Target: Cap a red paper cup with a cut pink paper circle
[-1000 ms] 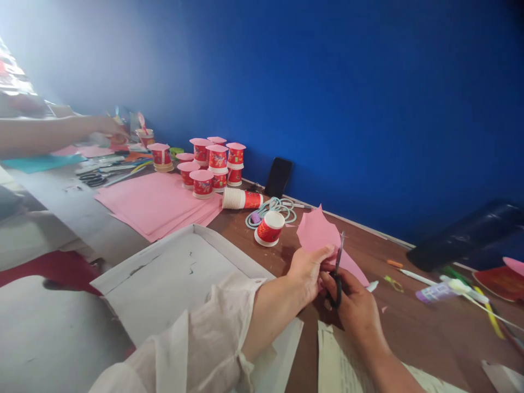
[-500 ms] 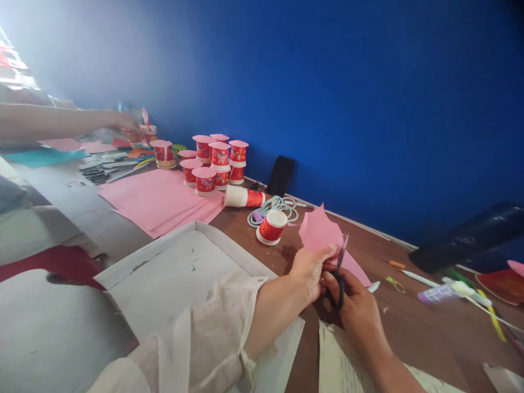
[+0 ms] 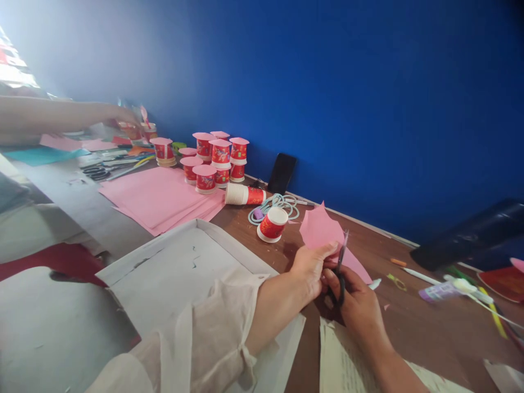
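Lower centre-right of the frame: your left hand (image 3: 308, 271) pinches a piece of pink paper (image 3: 321, 228), thumb laid flat along its near face; the fingers behind are hidden. The paper's upper edge is jagged, with a pointed tip toward the wall. Your right hand (image 3: 362, 305) is wrapped around the black-handled scissors (image 3: 343, 255), blades pointing up and lying against the paper. Whether the blades are parted is too fine to make out.

Main hazard, in my judgement: your left thumb sits right beside the blades. A slip of the paper, or a close of the scissors with that thumb unmoved, could nick it. The two hands crowd together, so you have little room to turn the sheet; twisting there may crease it or send a cut astray.

Just left of the paper, a red paper cup (image 3: 272, 226) stands upside down on the surface (image 3: 413, 327); a sweep of your left forearm could knock it. Beyond it, a coiled cable (image 3: 284, 204) could snag a sleeve. A phone (image 3: 282, 173) leans on the blue wall and would probably slide if bumped. Upper left of centre, red cups topped with pink discs (image 3: 206, 171) are partly stacked; a jolt could topple them.
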`<state>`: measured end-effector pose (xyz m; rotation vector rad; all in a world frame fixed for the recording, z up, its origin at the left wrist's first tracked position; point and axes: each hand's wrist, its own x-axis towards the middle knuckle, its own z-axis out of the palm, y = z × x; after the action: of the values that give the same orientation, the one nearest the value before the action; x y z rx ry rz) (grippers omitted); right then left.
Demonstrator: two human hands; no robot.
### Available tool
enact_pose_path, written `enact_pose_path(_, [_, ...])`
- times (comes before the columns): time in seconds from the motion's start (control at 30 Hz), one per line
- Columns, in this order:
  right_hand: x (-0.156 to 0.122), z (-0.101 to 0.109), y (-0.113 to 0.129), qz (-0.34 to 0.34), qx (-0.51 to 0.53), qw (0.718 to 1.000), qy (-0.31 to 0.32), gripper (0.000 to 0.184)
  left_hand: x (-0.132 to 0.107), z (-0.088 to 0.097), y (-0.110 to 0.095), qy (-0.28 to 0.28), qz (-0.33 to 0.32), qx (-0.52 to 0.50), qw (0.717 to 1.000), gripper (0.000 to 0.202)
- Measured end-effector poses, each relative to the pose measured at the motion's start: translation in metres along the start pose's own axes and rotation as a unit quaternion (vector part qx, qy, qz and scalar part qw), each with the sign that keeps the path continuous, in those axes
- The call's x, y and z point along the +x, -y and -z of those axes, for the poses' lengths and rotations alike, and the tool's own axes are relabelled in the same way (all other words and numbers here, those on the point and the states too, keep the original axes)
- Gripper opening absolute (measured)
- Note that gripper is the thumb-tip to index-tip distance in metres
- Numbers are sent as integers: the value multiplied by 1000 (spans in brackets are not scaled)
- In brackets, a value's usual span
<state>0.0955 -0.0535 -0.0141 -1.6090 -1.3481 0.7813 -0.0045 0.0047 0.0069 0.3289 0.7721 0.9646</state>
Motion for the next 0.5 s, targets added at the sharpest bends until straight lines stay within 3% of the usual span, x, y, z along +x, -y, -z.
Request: enact_pose_path(0.5, [0,1,-3,9,-11,1000,-7,56,2,0,0,-8,5,4,1000,30])
